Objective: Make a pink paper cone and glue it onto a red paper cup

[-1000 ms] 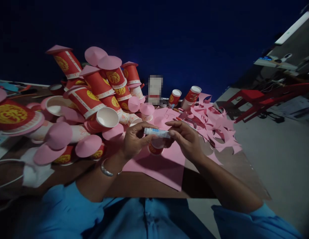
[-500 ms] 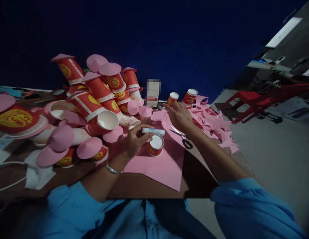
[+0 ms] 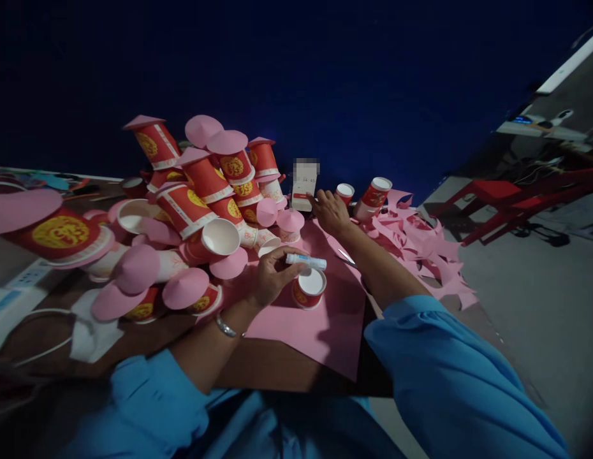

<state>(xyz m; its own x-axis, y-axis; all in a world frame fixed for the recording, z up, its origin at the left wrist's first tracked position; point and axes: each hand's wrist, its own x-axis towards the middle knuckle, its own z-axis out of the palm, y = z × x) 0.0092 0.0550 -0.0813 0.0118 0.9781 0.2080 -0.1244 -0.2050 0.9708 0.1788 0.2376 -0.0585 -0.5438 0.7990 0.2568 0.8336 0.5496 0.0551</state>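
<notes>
My left hand [image 3: 273, 280] is closed around a white glue stick [image 3: 306, 261], held level just above an upside-down red paper cup [image 3: 307, 296] with a gold print. Pink paper [image 3: 301, 335] lies beneath that cup. Reaching to the back of the table, my right hand [image 3: 332, 213] holds nothing and stretches its index finger to the lower edge of a phone [image 3: 305, 185] propped upright. Part of the phone's screen is blurred out. Scissors [image 3: 347, 257] lie under my right forearm, mostly hidden by it.
Cup lanterns with pink cone tops [image 3: 208, 178] are heaped on the left. Two more red cups, the nearer [image 3: 373, 199] tilted, stand at the back right beside pink paper scraps [image 3: 421, 248]. A red stool [image 3: 490, 197] is off to the right; a power strip [image 3: 23, 293] lies far left.
My right hand has moved from beside the phone to its lower edge. The phone screen now shows digits. My left hand keeps the glue stick above the cup; the whole view has shifted slightly.
</notes>
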